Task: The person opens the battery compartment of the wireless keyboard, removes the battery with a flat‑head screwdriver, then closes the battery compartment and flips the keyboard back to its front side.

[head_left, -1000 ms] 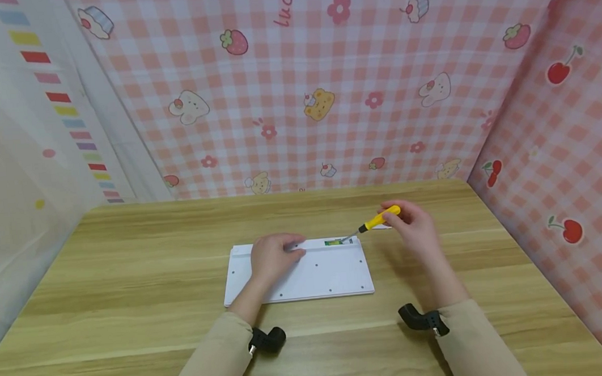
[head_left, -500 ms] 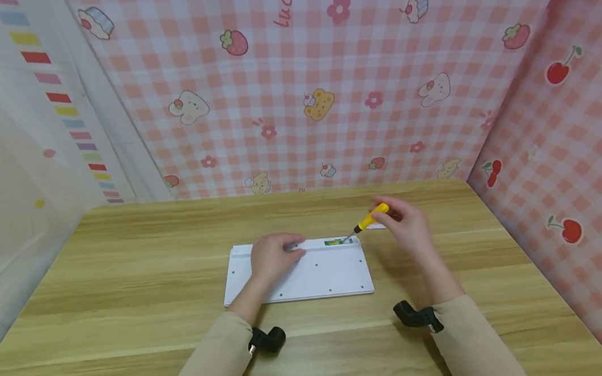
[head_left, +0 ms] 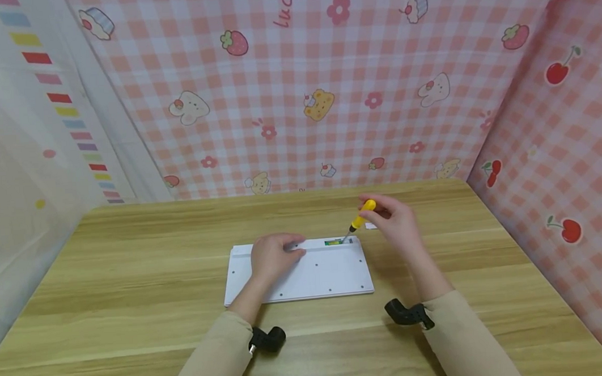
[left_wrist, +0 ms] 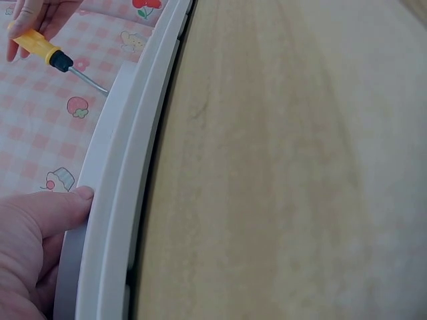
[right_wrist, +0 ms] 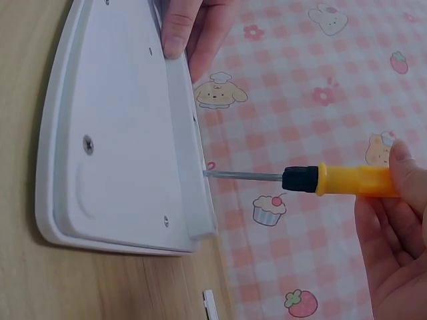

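A white keyboard (head_left: 331, 274) lies face down on the table, screw heads showing on its back. Along its far edge runs a raised ridge; my left hand (head_left: 275, 256) grips it, thumb (left_wrist: 81, 193) on the near side and fingers beyond. At the ridge's right end is an uncovered battery compartment with a green-and-yellow battery (head_left: 333, 242). My right hand (head_left: 397, 221) holds a screwdriver (right_wrist: 353, 180) by its yellow handle, between thumb and fingers. Its metal shaft slants down to the left, with the tip at the compartment beside the battery. The ridge hides the tip in both wrist views.
A small flat white piece (head_left: 371, 226) lies on the wooden table (head_left: 132, 287) just right of the keyboard, partly behind the right hand. Pink checked cloth (head_left: 289, 149) hangs along the table's far edge and right side. Each wrist wears a black camera mount (head_left: 408, 313).
My right hand has moved left, tilting the screwdriver more upright while its tip stays at the compartment. More of the small white piece was covered or shifted in view; left hand and keyboard are still.
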Demonstrator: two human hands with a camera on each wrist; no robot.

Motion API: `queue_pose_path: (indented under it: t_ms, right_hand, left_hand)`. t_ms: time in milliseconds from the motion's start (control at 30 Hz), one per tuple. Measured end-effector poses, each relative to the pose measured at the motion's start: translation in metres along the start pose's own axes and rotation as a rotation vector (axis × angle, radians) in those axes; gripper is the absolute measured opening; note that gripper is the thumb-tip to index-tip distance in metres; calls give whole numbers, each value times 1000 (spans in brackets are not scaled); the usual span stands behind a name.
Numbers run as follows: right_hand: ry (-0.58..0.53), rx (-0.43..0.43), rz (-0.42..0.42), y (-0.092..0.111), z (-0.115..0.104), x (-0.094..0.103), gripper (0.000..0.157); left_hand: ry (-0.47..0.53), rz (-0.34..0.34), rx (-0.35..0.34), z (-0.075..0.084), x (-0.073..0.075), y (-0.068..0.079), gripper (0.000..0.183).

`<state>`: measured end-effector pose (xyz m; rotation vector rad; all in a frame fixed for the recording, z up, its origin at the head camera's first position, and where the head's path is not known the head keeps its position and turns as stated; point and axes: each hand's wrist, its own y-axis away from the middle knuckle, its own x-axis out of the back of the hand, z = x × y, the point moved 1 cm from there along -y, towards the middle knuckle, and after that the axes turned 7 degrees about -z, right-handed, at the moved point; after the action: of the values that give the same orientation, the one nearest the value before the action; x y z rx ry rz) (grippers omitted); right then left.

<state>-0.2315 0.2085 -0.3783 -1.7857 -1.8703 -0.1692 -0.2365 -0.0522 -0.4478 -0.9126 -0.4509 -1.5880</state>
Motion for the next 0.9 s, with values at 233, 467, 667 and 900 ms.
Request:
queue_pose_path:
  t_ms: [233, 467, 667, 900]
  right_hand:
    - [45, 37, 0, -1, -5, -6, 27]
    - [131, 91, -22, -2, -11, -13, 24]
    - [188, 108, -54, -1, -20, -21, 23]
    - [194, 120, -51, -1, -20, -24, 23]
  left_hand:
    - [-1, 6, -7, 0, -1, -1, 23]
    - [0, 3, -8, 1, 1, 1, 23]
    - [-3, 7, -7, 1, 2, 1, 23]
    - [-4, -6, 2, 0, 0, 0, 24]
